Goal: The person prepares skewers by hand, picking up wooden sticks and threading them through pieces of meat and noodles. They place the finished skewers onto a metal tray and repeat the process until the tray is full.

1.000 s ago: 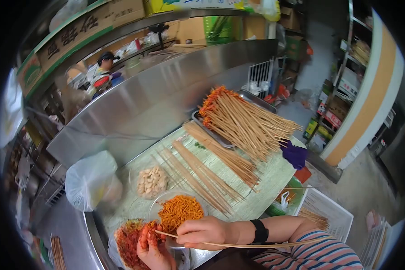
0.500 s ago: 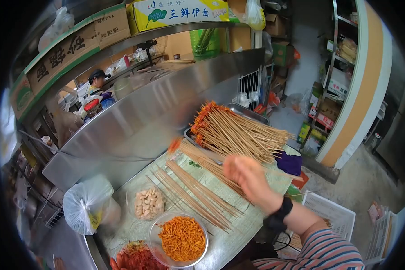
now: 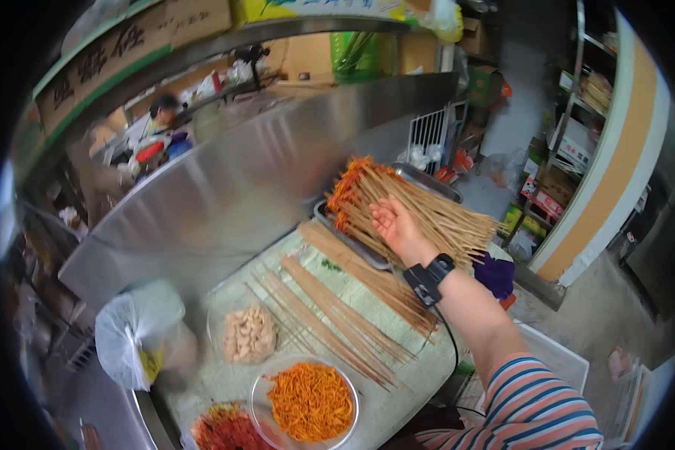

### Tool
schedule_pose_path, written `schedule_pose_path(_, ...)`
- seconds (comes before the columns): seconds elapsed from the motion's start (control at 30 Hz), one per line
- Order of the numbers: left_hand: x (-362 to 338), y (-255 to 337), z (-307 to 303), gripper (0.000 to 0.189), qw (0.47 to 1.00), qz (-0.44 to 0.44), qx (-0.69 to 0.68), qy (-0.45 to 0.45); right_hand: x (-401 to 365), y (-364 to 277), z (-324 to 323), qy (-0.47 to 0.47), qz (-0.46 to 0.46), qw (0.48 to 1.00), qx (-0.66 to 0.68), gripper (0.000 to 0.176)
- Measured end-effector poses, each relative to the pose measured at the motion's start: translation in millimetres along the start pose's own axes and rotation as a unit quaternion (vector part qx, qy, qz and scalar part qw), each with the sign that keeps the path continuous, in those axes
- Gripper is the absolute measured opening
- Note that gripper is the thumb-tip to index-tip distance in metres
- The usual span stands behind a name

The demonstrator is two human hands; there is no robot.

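Note:
My right hand (image 3: 394,226) reaches out over the pile of loaded skewers (image 3: 427,214) with orange-red tips, which lies on a metal tray (image 3: 430,175) at the far end of the table. The palm faces up with the fingers apart, resting on the pile's near side, and I see nothing gripped in it. A black wristband (image 3: 430,277) sits on that wrist. My left hand is out of view. Rows of bare bamboo skewers (image 3: 337,315) lie on the table below my arm.
Near me stand a clear bowl of orange shreds (image 3: 309,401), a bowl of red pieces (image 3: 225,431) and a bowl of pale chunks (image 3: 249,334). A white plastic bag (image 3: 136,334) sits left, a purple cloth (image 3: 496,274) and white crate (image 3: 559,360) right. Another person (image 3: 161,112) works behind the steel counter.
My right hand left the bowls, carried a loaded skewer across the table and now rests open on the skewer pile. My left hand dropped out of view.

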State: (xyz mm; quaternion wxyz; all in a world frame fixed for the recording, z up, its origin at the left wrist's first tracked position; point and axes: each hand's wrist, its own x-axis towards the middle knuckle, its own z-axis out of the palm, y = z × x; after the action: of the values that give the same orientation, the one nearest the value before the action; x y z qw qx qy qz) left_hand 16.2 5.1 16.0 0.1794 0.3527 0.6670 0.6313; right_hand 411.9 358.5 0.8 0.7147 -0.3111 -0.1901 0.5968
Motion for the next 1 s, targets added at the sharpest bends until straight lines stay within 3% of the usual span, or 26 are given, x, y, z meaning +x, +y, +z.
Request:
schedule_pose_path(0.03, -0.1, -1.2, -1.4, 0.035, 0.999, -0.013, -0.033, 0.000, -7.6, 8.0, -3.5, 0.005, 0.017, 1.000, -0.007, 0.029)
schedule_pose_path(0.1, 0.0, 1.0, -3.4, 0.033, 0.999, 0.001, 0.032, -0.003, -44.7, 11.6, 16.5, -0.111, 0.076, 0.959, -0.251, 0.023)
schedule_pose_path(0.17, 0.2, -6.0, -3.5, 0.031, 1.000, -0.002, 0.014, 0.015, -71.6, 32.6, 32.1, -0.150, 0.100, 0.940, -0.290, 0.017)
schedule_pose_path(0.2, -0.1, -8.0, -3.8, 0.031, 1.000, -0.007, 0.015, 0.020, -85.2, 41.3, 39.9, -0.208, 0.048, 0.855, -0.473, 0.017)
schedule_pose_path(0.23, -0.4, -9.1, -4.8, 0.030, 0.999, -0.030, -0.032, 0.011, -94.7, 49.8, 46.1, -0.259, -0.009, 0.729, -0.633, 0.016)
schedule_pose_path(0.27, -0.8, -9.9, -6.4, 0.030, 0.995, -0.051, -0.080, 0.002, -100.9, 60.0, 51.3, -0.264, -0.008, 0.727, -0.633, 0.016)
schedule_pose_path(0.33, -0.9, -13.3, -9.2, 0.029, 0.997, -0.033, -0.066, 0.005, -109.4, 78.0, 60.5, -0.266, -0.049, 0.383, -0.883, 0.016)
schedule_pose_path(0.47, 3.8, -37.7, -10.1, 0.025, 0.998, 0.022, -0.057, 0.018, -86.7, 103.3, 40.8, -0.252, -0.091, 0.389, -0.882, 0.017)
schedule_pose_path(0.5, 4.6, -48.5, -12.8, 0.024, 0.994, 0.049, -0.091, 0.025, -80.4, 100.0, 39.8, -0.238, -0.048, 0.410, -0.879, 0.017)
schedule_pose_path(0.53, 2.9, -43.2, -11.3, 0.025, 0.993, 0.019, -0.119, 0.019, -75.6, 95.7, 38.8, -0.223, -0.005, 0.431, -0.874, 0.018)
schedule_pose_path(0.57, 3.1, -41.9, -12.9, 0.025, 0.992, 0.019, -0.120, 0.023, -71.9, 90.8, 35.5, -0.226, -0.007, 0.429, -0.874, 0.018)
schedule_pose_path(0.63, 2.7, -41.2, -15.7, 0.024, 0.996, 0.033, -0.080, 0.007, -66.2, 78.8, 29.4, -0.212, 0.111, 0.621, -0.747, 0.019)
schedule_pose_path(0.67, 2.7, -40.9, -15.7, 0.024, 0.996, 0.033, -0.083, 0.012, -66.7, 74.6, 29.2, -0.195, 0.120, 0.669, -0.707, 0.018)
schedule_pose_path(0.7, 2.5, -40.6, -15.8, 0.024, 0.995, 0.033, -0.095, 0.009, -67.0, 71.5, 29.2, -0.198, 0.117, 0.668, -0.708, 0.018)
schedule_pose_path(0.77, 1.3, -40.2, -15.6, 0.024, 0.993, 0.033, -0.110, 0.009, -66.4, 66.2, 32.3, -0.189, 0.115, 0.721, -0.657, 0.015)
schedule_pose_path(1.0, 5.7, -46.8, -16.3, 0.025, 0.996, 0.019, -0.087, 0.011, -30.4, 80.3, 64.6, -0.198, 0.090, 0.738, -0.638, 0.017)
